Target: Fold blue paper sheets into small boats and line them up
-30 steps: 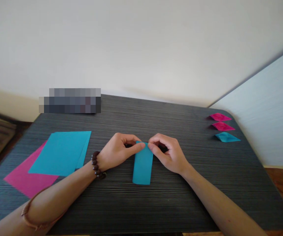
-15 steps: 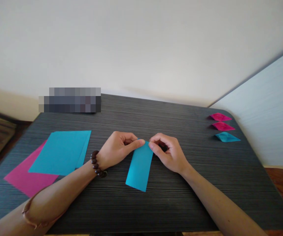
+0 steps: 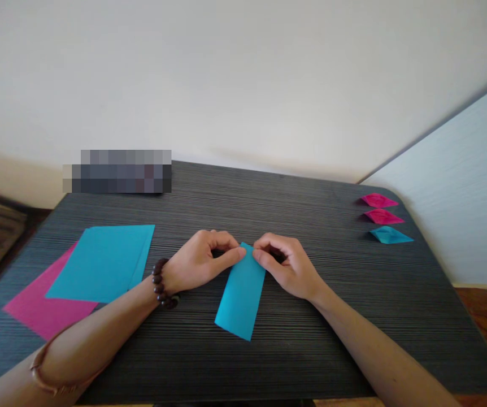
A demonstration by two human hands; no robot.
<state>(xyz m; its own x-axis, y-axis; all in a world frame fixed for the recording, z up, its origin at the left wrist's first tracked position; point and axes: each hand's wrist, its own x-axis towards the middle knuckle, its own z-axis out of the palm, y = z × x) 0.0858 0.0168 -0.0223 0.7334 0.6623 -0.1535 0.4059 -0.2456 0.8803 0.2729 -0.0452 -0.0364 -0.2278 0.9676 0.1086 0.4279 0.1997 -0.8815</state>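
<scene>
Swung further to the near left since half a second ago, and lay straight toward the near edge a second ago: near end of the narrow blue folded paper strip. Pinched now at its far end from both sides. Closed on the far-left corner with the left fingertips, closed on the far-right corner with the right fingertips, almost meeting across the paper. Behind them, left hand and right hand, curled and low over the middle of the dark striped table. On the left wrist, a dark wooden bead bracelet; further up that forearm, a thin copper-coloured bangle.

Judged from how things lie: already folded lengthwise into a long slim rectangle, with crisp edges and a flat, smooth face. No corner fold to be seen yet at the far end; cannot tell whether a crease is started under the fingers. Looks thin, matt and light, pivoting freely on the table from the held end.

Lined up at the far right, three small pointed folded paper shapes: two magenta, one blue nearest. At the left, flat blue paper sheets stacked over a flat magenta paper sheet, all unfolded.
</scene>
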